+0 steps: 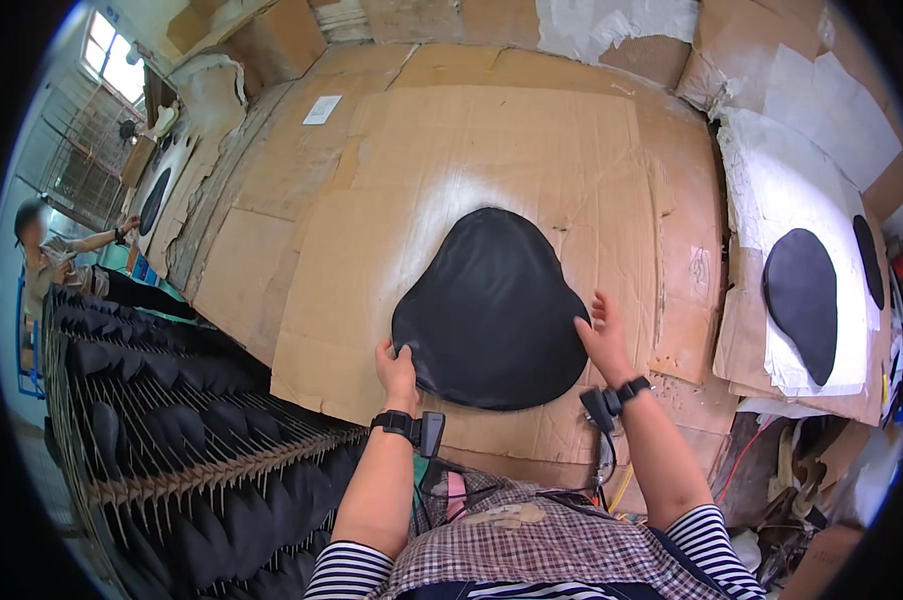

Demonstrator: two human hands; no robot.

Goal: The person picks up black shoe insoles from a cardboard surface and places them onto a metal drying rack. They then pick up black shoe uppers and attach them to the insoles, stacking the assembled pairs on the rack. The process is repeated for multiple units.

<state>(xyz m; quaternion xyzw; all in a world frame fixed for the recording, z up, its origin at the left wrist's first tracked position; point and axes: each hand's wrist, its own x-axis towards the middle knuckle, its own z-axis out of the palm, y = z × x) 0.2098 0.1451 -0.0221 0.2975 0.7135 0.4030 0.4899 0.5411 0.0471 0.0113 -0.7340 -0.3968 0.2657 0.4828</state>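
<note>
A black, smooth, three-lobed seat-shaped piece [491,310] lies on the cardboard-covered table in front of me, its narrower lobe pointing away. At its lower left edge is my left hand [396,375], closed on the rim with the thumb over the top; its other fingers are partly hidden. My right hand [606,340] is at the right lobe, thumb against the edge and the other fingers spread and lifted off. Both wrists carry black strapped devices.
Cardboard [321,260] covers the table, with a small white label [321,110] far left. More black pieces [803,300] lie on a white-topped surface at right. A rack [191,470] of black pieces stands at lower left. Another person [56,250] works at far left.
</note>
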